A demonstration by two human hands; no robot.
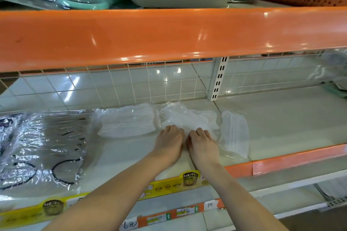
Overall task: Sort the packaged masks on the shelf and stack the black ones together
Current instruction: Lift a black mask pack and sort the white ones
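Sorting is the step in hand: both your left hand (170,139) and right hand (201,141) sit side by side with fingers curled onto the crumpled white mask pack (185,116) mid-shelf (281,118), seemingly pinching its wrapper. Next, I judge, you gather the whites aside. Count three white packs: that one, a flat one (127,122) just left, another (234,131) just right. Black mask packs (41,148) lie far left, overlapping; their number is unclear.

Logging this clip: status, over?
Left hand and right hand both on middle white mask pack, fingers curled at its edge. Black mask packs far left, untouched. Nothing blocking.
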